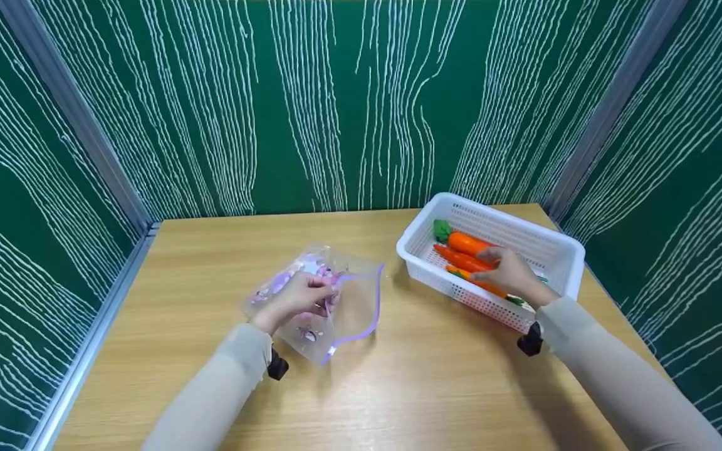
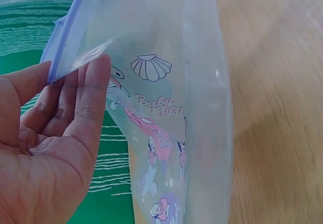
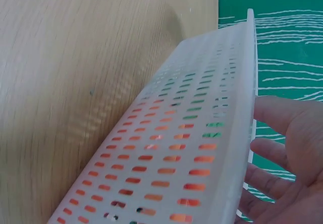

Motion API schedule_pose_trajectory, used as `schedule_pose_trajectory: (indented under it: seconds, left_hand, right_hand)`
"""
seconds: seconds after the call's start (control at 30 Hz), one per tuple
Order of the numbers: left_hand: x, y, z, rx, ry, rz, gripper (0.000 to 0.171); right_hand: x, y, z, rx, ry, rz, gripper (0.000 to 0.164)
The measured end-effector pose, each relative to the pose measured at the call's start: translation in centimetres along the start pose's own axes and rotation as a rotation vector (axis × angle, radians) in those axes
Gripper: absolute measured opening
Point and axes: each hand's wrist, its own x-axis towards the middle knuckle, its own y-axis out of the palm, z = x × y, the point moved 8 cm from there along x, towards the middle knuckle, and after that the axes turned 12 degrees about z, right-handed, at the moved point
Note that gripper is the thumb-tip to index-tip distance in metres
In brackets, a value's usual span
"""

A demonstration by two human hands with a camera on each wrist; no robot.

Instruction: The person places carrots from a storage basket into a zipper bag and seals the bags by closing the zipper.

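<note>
Over the wooden table my left hand (image 1: 301,294) pinches the purple zip edge of a clear plastic zip bag (image 1: 358,307) between thumb and fingers. In the left wrist view the bag (image 2: 166,93) hangs spread, printed with a shell and pink and purple cartoon figures. My right hand (image 1: 514,275) reaches into a white perforated basket (image 1: 489,213), thumb and fingers apart, close over the toy-like vegetables. Among these are an orange carrot (image 1: 464,242) with a green top and a long red piece (image 1: 455,255). The basket wall (image 3: 202,128) hides the fingertips in the right wrist view.
The basket stands at the back right of the wooden table (image 1: 210,263), the bag left of it. Green panels (image 1: 348,125) with white streaks enclose the back and sides, joined by grey metal posts (image 1: 79,113). Each wrist carries a small black camera (image 1: 529,341).
</note>
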Motion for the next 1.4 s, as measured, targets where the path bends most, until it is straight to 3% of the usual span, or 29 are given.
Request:
schedule_pose_trajectory:
  seconds: [0.23, 0.43, 0.63, 0.9, 1.23, 1.4]
  left_hand:
    - [0.1, 0.1, -0.1, 0.006, 0.006, 0.004, 0.028]
    - [0.1, 0.2, -0.2, -0.018, 0.027, 0.008, 0.026]
    - [0.3, 0.6, -0.2, -0.05, 0.055, 0.032, 0.029]
    - [0.3, 0.6, 0.0, -0.049, 0.056, 0.032, 0.027]
    - [0.2, 0.4, 0.2, -0.032, 0.033, 0.022, 0.026]
    - [0.4, 0.5, 0.4, -0.037, 0.047, 0.029, 0.029]
  right_hand:
    - [0.1, 0.3, -0.7, 0.101, -0.06, 0.035, 0.063]
    - [0.2, 0.2, -1.7, -0.008, -0.028, 0.072, 0.056]
    - [0.0, 0.4, -2.3, -0.104, -0.029, 0.128, 0.061]
    - [-0.6, 0.3, -3.7, -0.123, 0.067, 0.219, 0.054]
    - [-0.2, 0.3, -5.1, -0.12, 0.138, 0.241, 0.059]
    - [0.2, 0.7, -5.6, -0.116, 0.123, 0.235, 0.055]
